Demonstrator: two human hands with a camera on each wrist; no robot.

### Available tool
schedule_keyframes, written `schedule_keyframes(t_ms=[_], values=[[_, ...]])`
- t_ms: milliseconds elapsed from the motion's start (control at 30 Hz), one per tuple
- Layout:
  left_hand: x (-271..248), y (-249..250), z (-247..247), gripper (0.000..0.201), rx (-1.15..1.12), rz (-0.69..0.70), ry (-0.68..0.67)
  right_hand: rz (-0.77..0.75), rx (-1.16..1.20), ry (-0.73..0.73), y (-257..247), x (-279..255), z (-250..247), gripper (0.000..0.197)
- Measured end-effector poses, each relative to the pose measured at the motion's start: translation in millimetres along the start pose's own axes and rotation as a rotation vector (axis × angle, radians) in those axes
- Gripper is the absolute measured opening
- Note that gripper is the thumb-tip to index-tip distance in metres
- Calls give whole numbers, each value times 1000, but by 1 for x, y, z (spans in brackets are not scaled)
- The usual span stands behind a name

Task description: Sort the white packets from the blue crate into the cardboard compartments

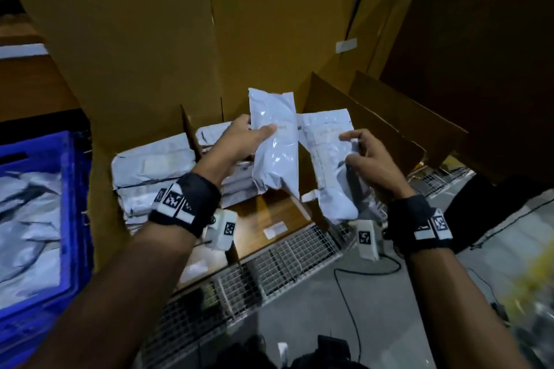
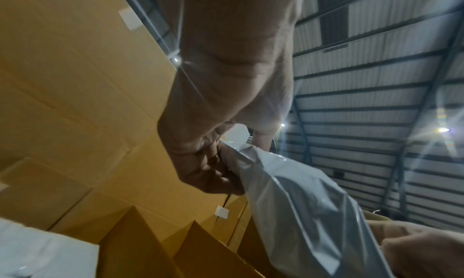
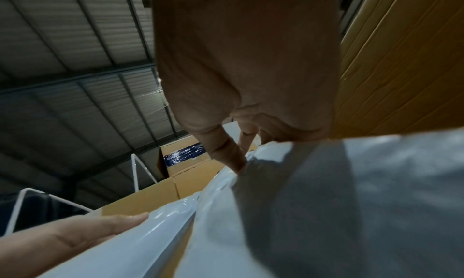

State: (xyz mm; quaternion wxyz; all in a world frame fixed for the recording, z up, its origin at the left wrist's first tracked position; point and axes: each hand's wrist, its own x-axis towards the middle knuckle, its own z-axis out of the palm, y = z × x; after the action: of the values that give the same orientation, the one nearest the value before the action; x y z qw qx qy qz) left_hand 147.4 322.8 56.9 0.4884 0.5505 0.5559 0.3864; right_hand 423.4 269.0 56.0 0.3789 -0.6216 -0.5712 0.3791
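Note:
My left hand (image 1: 253,133) grips a white packet (image 1: 274,144) upright above the cardboard compartments (image 1: 329,99), thumb on its front. In the left wrist view the same packet (image 2: 301,203) hangs from my curled fingers. Just to the right, my right hand (image 1: 355,148) pinches a second white packet (image 1: 325,159) by its right edge; the right wrist view shows that packet (image 3: 326,203) under my fingers (image 3: 226,151). The two packets sit side by side, edges nearly touching. The blue crate (image 1: 75,219) at the left holds several more white packets (image 1: 27,219).
Several white packets (image 1: 153,165) lie stacked in the left compartments, split by a cardboard divider (image 1: 190,135). Tall cardboard walls (image 1: 180,24) rise behind. A wire mesh rack (image 1: 269,266) and a black cable (image 1: 353,284) lie below, over a grey floor.

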Motion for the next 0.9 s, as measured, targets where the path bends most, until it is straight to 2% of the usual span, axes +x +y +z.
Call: schedule_keyframes(t_ms=[67, 133, 233, 433, 533, 633, 700, 900], values=[[27, 17, 9, 14, 9, -6, -25, 17, 8, 14, -2, 26, -13, 48], [56, 31, 20, 13, 20, -8, -34, 37, 11, 36, -2, 49, -25, 47], [95, 43, 38, 33, 39, -24, -51, 50, 13, 55, 4, 80, -37, 50], [159, 36, 70, 49, 7, -75, -33, 79, 62, 74, 20, 130, -70, 47], [185, 17, 78, 53, 11, -105, 23, 98, 25, 48, 35, 167, -79, 49], [202, -5, 80, 39, 46, -130, 107, 89, -42, -9, 58, 212, -78, 54], [208, -13, 82, 48, 51, -178, 183, 79, -95, -55, 73, 243, -75, 54], [211, -21, 91, 41, 34, -257, 403, -3, -291, -302, 111, 331, -46, 51]])
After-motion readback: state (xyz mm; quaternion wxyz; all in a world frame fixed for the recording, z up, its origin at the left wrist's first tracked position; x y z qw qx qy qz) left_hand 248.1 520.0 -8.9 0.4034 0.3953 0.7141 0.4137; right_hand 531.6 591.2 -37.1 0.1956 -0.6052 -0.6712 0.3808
